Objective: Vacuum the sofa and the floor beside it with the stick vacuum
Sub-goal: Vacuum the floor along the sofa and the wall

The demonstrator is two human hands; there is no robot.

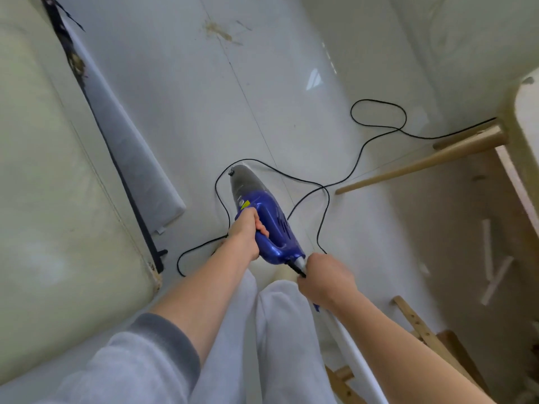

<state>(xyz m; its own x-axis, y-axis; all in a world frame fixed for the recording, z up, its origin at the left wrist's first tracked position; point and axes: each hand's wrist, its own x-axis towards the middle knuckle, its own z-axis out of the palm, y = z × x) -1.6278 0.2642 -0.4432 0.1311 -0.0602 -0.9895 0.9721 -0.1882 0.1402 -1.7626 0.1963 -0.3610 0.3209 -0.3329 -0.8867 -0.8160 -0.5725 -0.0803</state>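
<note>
A blue stick vacuum (271, 225) with a dark dust cup points away from me above the glossy white floor (204, 97). My left hand (246, 233) grips the blue handle of its body. At the rear end, my right hand (323, 277) is closed around the silver-white wand, which runs back toward me on the right. The pale cream sofa (58, 199) fills the left side. The vacuum's nozzle end is hidden from view.
The black power cord (376, 123) loops over the floor ahead and around the vacuum. A grey cushion (137, 158) lies beside the sofa's dark base. Wooden furniture legs (420, 164) and slats stand at the right. A brown stain (218, 32) marks the far floor.
</note>
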